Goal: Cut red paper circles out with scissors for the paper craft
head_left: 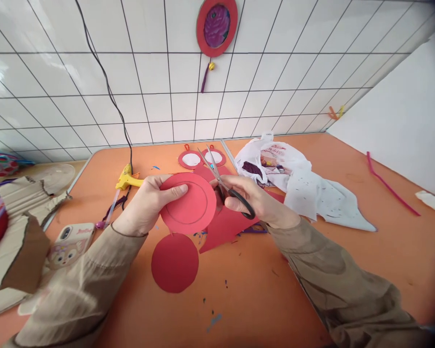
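Note:
My left hand [155, 200] pinches the left edge of a red paper disc [184, 205], thumb on top. A smaller circle is drawn or scored inside its rim. In my right hand [248, 195] is a pair of scissors [217, 173] with black handles. The blades are apart and point up and away, just beyond the disc's right edge. Below the held disc, a darker red paper circle [175, 265] lies on the orange table [210, 333]. Red paper scraps [222, 227] lie beneath and beside my right hand, partly hidden by it.
Two small red-rimmed rounds [191, 159] lie at the back. A yellow glue gun [126, 178] stands left, its cable running up the tiled wall. Cardboard [20, 256] and a phone [70, 244] are at left. A white plastic bag [286, 157] and white sheet [322, 198] lie right.

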The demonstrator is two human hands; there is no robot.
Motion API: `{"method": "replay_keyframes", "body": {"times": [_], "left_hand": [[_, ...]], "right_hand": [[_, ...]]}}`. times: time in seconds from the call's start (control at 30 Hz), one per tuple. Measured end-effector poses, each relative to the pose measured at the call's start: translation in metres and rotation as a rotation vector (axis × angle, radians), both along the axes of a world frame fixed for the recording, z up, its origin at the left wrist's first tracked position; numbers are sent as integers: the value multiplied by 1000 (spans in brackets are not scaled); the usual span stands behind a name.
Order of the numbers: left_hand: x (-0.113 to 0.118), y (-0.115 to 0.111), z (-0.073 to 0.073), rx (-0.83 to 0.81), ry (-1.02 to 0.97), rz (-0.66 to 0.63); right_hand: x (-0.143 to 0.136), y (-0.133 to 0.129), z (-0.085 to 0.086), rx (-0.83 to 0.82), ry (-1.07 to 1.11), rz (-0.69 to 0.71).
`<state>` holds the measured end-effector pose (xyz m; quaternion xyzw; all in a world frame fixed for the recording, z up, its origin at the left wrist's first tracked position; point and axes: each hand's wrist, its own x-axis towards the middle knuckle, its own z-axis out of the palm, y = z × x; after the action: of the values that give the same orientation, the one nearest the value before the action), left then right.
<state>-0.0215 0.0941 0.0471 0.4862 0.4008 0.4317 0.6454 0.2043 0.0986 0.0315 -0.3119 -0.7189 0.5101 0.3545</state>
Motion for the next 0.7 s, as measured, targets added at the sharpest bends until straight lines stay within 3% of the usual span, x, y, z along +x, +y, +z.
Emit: {"method": "replay_keyframes", "body": {"times": [0.2,0.7], "left_hand": [[0,0,-4,-1,9,-68],[0,-4,5,-120,-18,-87]], "right_hand": [[-5,-5,0,-41,88,-136],[2,-5,4,4,54,161]]}}
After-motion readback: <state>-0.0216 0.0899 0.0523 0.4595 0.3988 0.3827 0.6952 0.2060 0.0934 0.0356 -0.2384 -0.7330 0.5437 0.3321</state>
